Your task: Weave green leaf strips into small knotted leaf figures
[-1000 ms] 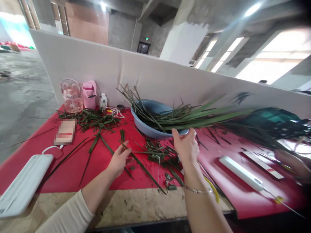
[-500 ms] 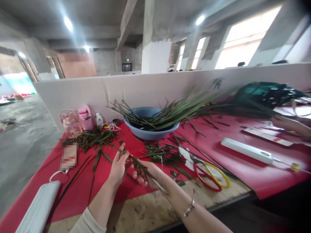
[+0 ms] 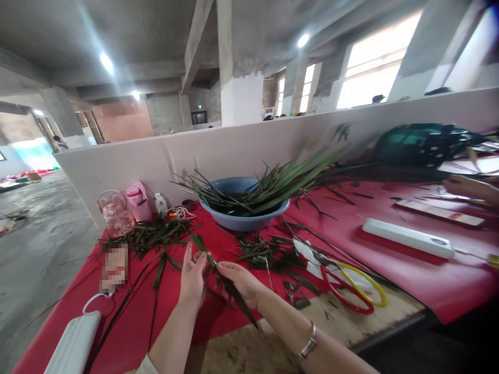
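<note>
1 leaf strip (image 3: 235, 296) lies pinched between the fingers (image 3: 229, 268).

We log one leaf strip (image 3: 234, 293): long, narrow, dark green, brighter at far end, glossy patch near middle. Pinched aslant between left hand (image 3: 194, 276) and right hand (image 3: 241, 282), above red covering (image 3: 132, 332); near end tapers.
</note>
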Motion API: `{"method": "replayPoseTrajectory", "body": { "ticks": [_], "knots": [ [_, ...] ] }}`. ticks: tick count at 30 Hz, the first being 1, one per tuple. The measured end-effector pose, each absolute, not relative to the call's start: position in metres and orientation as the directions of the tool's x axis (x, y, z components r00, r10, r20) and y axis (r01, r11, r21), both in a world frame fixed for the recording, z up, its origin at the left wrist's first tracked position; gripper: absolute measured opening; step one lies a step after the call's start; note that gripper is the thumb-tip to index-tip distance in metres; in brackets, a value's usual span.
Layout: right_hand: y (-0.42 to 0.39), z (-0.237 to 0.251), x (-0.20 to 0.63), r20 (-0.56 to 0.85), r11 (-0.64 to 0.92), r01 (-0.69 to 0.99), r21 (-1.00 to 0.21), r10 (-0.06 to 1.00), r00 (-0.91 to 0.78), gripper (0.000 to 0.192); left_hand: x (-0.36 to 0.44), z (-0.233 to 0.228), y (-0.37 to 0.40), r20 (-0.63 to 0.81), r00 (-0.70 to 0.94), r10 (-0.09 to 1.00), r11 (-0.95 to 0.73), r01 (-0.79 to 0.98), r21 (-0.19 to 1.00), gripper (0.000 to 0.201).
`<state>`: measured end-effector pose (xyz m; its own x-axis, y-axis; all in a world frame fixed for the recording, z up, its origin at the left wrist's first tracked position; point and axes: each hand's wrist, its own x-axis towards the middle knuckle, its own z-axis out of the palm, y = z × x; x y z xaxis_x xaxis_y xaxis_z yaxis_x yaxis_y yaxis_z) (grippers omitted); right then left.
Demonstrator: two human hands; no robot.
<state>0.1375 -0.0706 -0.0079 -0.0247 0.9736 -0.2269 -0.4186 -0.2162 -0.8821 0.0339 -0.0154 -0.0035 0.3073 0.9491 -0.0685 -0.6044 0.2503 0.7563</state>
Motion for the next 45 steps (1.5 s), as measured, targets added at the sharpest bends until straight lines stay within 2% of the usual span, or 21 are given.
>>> {"method": "replayPoseTrajectory", "body": {
  "ticks": [4,9,16,21,26,29,33,35,39,42,45],
  "knots": [
    [-0.073,-0.008,0.141,-0.347,-0.316,-0.512,-0.799,0.937,-0.038,0.041,0.036,-0.007,-0.015,-0.031,0.308,0.951,0.233,-0.646,0.727,0.064],
    [-0.076,-0.008,0.145,-0.302,-0.255,-0.556,-0.791,0.953,-0.007,0.024,0.037,-0.011,-0.015,-0.058,0.319,0.946,0.262,-0.647,0.717,0.061],
    [-0.076,-0.009,0.141,-0.147,-0.116,-0.440,-0.891,0.989,0.036,0.020,0.034,-0.012,-0.013,-0.128,0.328,0.936,0.304,-0.570,0.763,0.060],
    [-0.073,-0.010,0.138,-0.130,-0.061,-0.373,-0.926,0.978,0.162,0.019,0.035,-0.009,-0.017,-0.139,0.404,0.904,0.354,-0.528,0.772,0.059],
    [-0.071,-0.012,0.142,-0.147,-0.078,-0.296,-0.952,0.965,0.219,0.021,0.035,-0.008,-0.020,-0.074,0.477,0.876,0.350,-0.523,0.777,0.044],
    [-0.070,-0.013,0.143,-0.112,-0.055,-0.277,-0.959,0.974,0.198,0.024,0.034,-0.007,-0.019,-0.107,0.489,0.866,0.373,-0.489,0.788,0.030],
    [-0.070,-0.015,0.141,-0.036,0.000,-0.210,-0.978,0.985,0.167,0.027,0.031,-0.005,-0.011,-0.259,0.414,0.873,0.434,-0.413,0.801,0.013],
    [-0.071,-0.016,0.141,-0.015,0.018,-0.195,-0.981,0.986,0.168,0.028,0.029,-0.003,-0.006,-0.300,0.406,0.863,0.455,-0.367,0.811,0.011],
    [-0.072,-0.018,0.142,-0.014,0.013,-0.215,-0.977,0.992,0.124,0.030,0.029,0.002,-0.002,-0.286,0.410,0.866,0.435,-0.335,0.836,0.014],
    [-0.068,-0.012,0.144,0.022,0.040,-0.140,-0.989,0.992,0.127,0.030,0.031,0.003,-0.001,-0.269,0.396,0.878,0.413,-0.342,0.844,0.020],
    [-0.057,0.004,0.147,0.237,0.222,0.135,-0.966,0.965,0.114,0.026,0.030,-0.001,0.002,-0.250,0.376,0.892,0.389,-0.361,0.848,0.024]
  ]
}}
